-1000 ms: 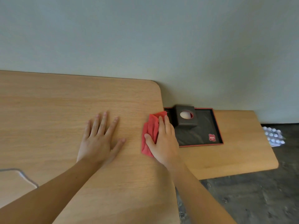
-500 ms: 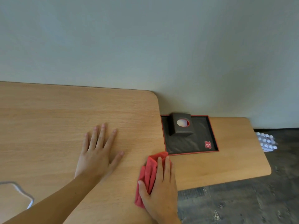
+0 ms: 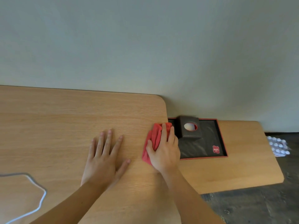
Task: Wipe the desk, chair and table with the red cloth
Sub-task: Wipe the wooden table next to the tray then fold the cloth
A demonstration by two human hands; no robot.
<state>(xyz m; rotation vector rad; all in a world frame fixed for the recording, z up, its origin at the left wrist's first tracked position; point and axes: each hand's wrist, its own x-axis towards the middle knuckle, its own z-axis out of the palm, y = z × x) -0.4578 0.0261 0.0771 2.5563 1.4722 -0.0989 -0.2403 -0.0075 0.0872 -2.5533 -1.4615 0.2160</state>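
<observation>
Your right hand [image 3: 163, 151] presses the red cloth [image 3: 156, 135] at the bench [image 3: 64, 118] edge, grip flat; your left hand [image 3: 103, 157] rests splayed.

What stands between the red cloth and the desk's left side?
The left hand lies flat on the desk just left of the red cloth under the right hand; a white cable lies farther left.
</observation>
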